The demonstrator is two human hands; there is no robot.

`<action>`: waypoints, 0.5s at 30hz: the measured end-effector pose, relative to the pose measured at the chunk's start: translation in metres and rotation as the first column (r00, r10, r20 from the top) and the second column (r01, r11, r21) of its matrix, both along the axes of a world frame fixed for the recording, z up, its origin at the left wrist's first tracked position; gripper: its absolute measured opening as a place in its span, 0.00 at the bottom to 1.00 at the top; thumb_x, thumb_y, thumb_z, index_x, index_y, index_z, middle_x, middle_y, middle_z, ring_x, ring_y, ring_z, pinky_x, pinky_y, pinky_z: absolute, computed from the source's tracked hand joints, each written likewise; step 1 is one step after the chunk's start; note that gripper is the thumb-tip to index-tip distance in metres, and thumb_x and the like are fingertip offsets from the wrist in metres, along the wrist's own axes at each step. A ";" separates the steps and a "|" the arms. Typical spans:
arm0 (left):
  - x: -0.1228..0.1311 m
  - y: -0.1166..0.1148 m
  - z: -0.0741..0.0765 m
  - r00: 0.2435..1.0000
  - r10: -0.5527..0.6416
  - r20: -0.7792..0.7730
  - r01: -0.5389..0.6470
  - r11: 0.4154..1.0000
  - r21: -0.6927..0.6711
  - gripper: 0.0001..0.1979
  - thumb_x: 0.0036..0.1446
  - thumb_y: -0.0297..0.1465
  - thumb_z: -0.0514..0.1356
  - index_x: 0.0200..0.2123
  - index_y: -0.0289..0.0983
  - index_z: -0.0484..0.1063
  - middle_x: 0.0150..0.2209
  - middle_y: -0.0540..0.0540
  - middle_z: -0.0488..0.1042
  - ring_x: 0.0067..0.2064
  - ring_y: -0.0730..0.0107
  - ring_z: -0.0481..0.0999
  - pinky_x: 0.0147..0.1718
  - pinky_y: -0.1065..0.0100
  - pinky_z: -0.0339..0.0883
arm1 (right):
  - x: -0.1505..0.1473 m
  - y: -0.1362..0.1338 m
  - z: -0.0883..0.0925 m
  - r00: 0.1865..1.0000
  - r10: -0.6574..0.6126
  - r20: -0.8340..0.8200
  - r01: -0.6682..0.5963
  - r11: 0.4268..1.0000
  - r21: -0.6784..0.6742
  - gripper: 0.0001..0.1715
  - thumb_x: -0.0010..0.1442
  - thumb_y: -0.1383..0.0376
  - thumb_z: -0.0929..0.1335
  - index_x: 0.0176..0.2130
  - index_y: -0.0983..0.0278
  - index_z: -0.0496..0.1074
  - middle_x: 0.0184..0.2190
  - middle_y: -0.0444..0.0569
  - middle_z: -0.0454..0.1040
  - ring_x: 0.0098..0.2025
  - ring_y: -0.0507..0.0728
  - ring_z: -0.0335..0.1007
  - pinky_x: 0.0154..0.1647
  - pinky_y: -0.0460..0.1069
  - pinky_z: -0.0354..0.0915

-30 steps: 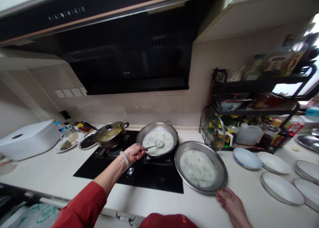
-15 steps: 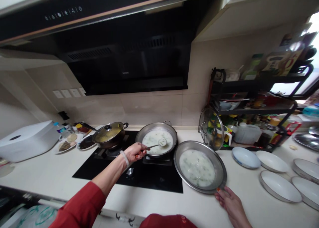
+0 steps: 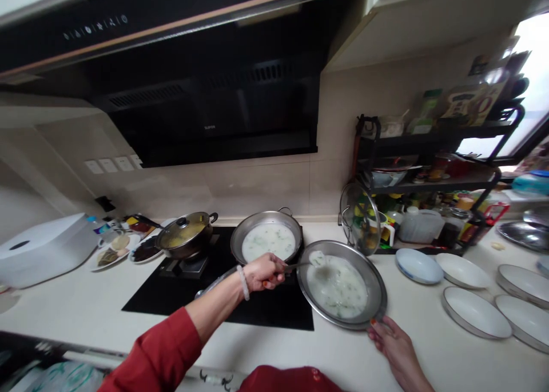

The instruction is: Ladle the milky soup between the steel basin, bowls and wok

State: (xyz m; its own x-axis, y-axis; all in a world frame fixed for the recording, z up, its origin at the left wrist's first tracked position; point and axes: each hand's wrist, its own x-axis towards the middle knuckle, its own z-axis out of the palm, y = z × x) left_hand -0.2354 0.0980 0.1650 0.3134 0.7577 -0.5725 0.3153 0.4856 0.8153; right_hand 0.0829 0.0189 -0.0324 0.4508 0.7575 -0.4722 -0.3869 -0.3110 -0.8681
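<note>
My left hand point(image 3: 266, 272), with a beaded bracelet at the wrist, is closed round the handle of a ladle point(image 3: 317, 259). The ladle's bowl, full of whitish soup, is over the left inner side of a metal basin point(image 3: 377, 292). In the basin lies white soup point(image 3: 338, 286) with green bits. My right hand point(image 3: 388, 335) grips the basin's near right rim, thumb on top. Left of the basin, a wide steel pan point(image 3: 240, 232) of similar soup sits on the black cooktop point(image 3: 266, 312), partly covered by my left hand.
A lidded pot point(image 3: 184, 238) stands at the back left of the cooktop. A glass lid point(image 3: 360, 218) leans by the crowded spice rack point(image 3: 433, 186). Several shallow bowls point(image 3: 476, 312) are at the right. Plates of food point(image 3: 114, 252) and a white box point(image 3: 47, 246) are left.
My left hand has carried the ladle rightward, from over the steel pan to over the metal basin. My right hand still grips the basin's rim. The view has shifted slightly.
</note>
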 end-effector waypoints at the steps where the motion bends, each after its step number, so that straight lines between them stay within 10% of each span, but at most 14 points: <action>1: 0.010 -0.002 -0.009 0.993 -0.053 -0.105 0.058 0.997 0.044 0.03 0.57 0.24 0.54 0.35 0.36 0.65 0.18 0.56 0.62 0.15 0.83 0.49 0.15 0.76 0.45 | 0.000 0.000 0.000 1.000 0.000 -0.003 0.000 1.000 0.002 0.44 0.24 0.59 0.77 0.42 0.61 0.61 0.17 0.44 0.75 0.20 0.53 0.67 0.20 0.44 0.59; 8: 0.056 -0.034 -0.067 0.878 -0.206 -0.431 0.338 0.905 0.257 0.09 0.53 0.23 0.58 0.39 0.33 0.73 0.24 0.45 0.72 0.26 0.66 0.72 0.30 0.65 0.66 | -0.001 -0.001 0.003 1.000 0.011 -0.008 -0.011 1.000 0.006 0.46 0.24 0.58 0.78 0.42 0.62 0.61 0.18 0.46 0.75 0.21 0.53 0.67 0.21 0.44 0.59; 13: 0.051 -0.048 -0.081 0.556 -0.228 -0.799 0.777 0.483 0.403 0.30 0.54 0.22 0.54 0.62 0.25 0.60 0.41 0.28 0.77 0.38 0.49 0.78 0.39 0.53 0.68 | 0.000 0.000 0.002 1.000 0.022 0.005 -0.022 1.000 0.003 0.46 0.23 0.58 0.77 0.43 0.62 0.61 0.18 0.46 0.75 0.21 0.53 0.67 0.21 0.44 0.60; 15: 0.047 -0.045 -0.078 0.644 -0.205 -0.737 0.709 0.522 0.474 0.24 0.56 0.23 0.54 0.57 0.28 0.66 0.37 0.32 0.77 0.35 0.56 0.77 0.37 0.58 0.68 | 0.001 0.001 0.000 1.000 0.015 0.009 -0.015 1.000 0.003 0.46 0.23 0.59 0.77 0.43 0.62 0.61 0.18 0.46 0.75 0.21 0.53 0.67 0.21 0.44 0.60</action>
